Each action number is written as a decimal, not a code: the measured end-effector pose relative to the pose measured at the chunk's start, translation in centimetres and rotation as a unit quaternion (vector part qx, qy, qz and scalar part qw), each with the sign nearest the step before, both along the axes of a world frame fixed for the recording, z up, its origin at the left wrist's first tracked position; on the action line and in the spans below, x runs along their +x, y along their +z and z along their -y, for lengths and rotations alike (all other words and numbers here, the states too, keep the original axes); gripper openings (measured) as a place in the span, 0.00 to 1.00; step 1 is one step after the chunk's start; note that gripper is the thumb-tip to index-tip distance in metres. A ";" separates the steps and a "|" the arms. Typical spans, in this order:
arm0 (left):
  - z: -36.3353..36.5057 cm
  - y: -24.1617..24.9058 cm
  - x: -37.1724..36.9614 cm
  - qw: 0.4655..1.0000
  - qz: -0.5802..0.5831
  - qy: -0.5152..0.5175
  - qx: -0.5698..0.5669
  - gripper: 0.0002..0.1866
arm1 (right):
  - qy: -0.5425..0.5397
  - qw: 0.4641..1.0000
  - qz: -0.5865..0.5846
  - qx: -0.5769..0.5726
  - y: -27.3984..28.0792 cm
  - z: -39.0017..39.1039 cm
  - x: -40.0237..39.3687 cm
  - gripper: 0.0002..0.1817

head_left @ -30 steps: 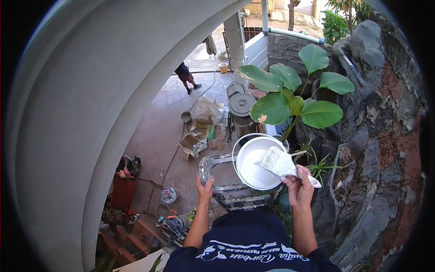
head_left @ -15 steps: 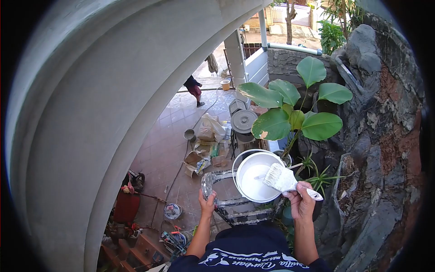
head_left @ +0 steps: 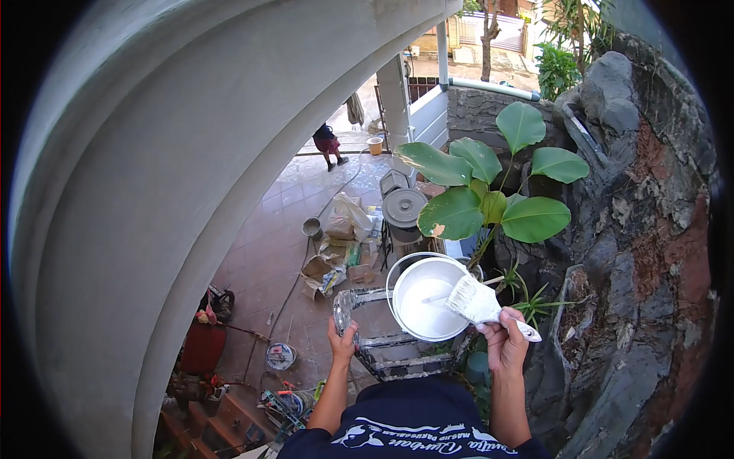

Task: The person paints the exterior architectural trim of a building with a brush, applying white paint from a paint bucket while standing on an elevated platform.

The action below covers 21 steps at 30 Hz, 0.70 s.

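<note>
- Far left: pale curved wall (head_left: pixel 115 199), smooth.
- Floor, beyond it: small tub (head_left: pixel 280 356); farther off, another person (head_left: pixel 327 145) standing.
- My left hand (head_left: pixel 343 341): fingers closed around the side of the paint-spattered ladder (head_left: pixel 386 340).
- Centre: white bucket (head_left: pixel 408 327), upright, wire handle lowered to its left; white paint (head_left: pixel 417 294) inside. Its support cannot be told.
- Wide brush (head_left: pixel 477 305): bristles tilted up and left, overlapping the bucket's right rim in view; contact unclear. White coats its bristles and ferrule.
- My right hand (head_left: pixel 505 341): fingers pinched shut on the brush's handle, its end projecting past them.
- Beyond, right: broad-leaved plant (head_left: pixel 537 220), then rough rock wall (head_left: pixel 612 336).
</note>
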<state>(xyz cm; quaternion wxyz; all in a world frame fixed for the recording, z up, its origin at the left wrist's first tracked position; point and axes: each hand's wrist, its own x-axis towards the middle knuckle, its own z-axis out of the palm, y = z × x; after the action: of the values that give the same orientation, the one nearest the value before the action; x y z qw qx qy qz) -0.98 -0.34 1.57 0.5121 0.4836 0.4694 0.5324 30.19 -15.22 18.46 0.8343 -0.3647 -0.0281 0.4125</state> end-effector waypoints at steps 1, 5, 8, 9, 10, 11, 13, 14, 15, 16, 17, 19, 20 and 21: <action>0.0 -0.2 -0.1 1.000 -0.005 0.001 0.005 0.12 | -0.002 1.000 -0.002 0.000 0.0 0.0 0.0 0.07; 0.2 0.6 0.1 1.000 -0.006 -0.001 0.002 0.12 | -0.003 1.000 -0.010 0.001 -0.1 -0.3 0.1 0.08; 0.3 1.1 0.3 1.000 -0.003 -0.002 -0.002 0.12 | 0.002 1.000 -0.014 0.004 -0.1 -0.5 0.1 0.08; 0.4 1.0 0.3 1.000 -0.004 -0.002 -0.002 0.12 | 0.003 1.000 -0.016 0.005 -0.2 -0.5 0.1 0.08; 0.2 0.6 0.2 1.000 -0.001 -0.001 0.003 0.12 | 0.009 1.000 -0.019 0.009 -0.4 -0.5 0.1 0.08; 0.2 0.1 0.1 1.000 0.001 0.000 0.006 0.12 | 0.015 1.000 -0.022 0.012 -0.6 -0.4 0.1 0.07; 0.1 0.5 0.4 1.000 0.004 0.001 0.006 0.12 | 0.022 0.999 -0.023 0.017 -0.8 -0.4 0.2 0.07; 0.0 0.6 0.5 1.000 0.005 0.001 0.002 0.12 | 0.024 0.999 -0.021 0.018 -0.8 -0.5 0.2 0.07; 0.2 0.8 0.3 1.000 0.004 0.000 -0.005 0.12 | 0.026 0.999 -0.020 0.016 -0.8 -0.3 0.1 0.07; 0.3 0.9 0.3 1.000 0.004 -0.001 -0.014 0.12 | 0.022 0.999 -0.025 0.015 -0.9 -0.3 0.1 0.07; 0.6 1.3 0.3 1.000 0.004 -0.003 -0.025 0.12 | 0.019 0.999 -0.030 0.011 -1.0 -0.1 0.0 0.07; 0.3 1.1 0.3 1.000 0.005 -0.006 -0.026 0.12 | 0.011 0.999 -0.031 0.012 -1.0 -0.2 0.1 0.07; 0.1 0.3 0.0 1.000 0.005 -0.005 -0.019 0.12 | 0.009 0.999 -0.029 0.013 -1.0 -0.1 0.1 0.07; 0.1 0.0 -0.1 1.000 0.004 -0.004 -0.013 0.12 | 0.007 1.000 -0.028 0.013 -1.0 0.1 0.1 0.07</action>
<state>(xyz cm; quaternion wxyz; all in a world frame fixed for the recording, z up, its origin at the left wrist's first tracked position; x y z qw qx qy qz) -1.06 -0.44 1.53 0.5221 0.4766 0.4729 0.5259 30.29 -15.29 17.51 0.8363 -0.3424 -0.0128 0.4280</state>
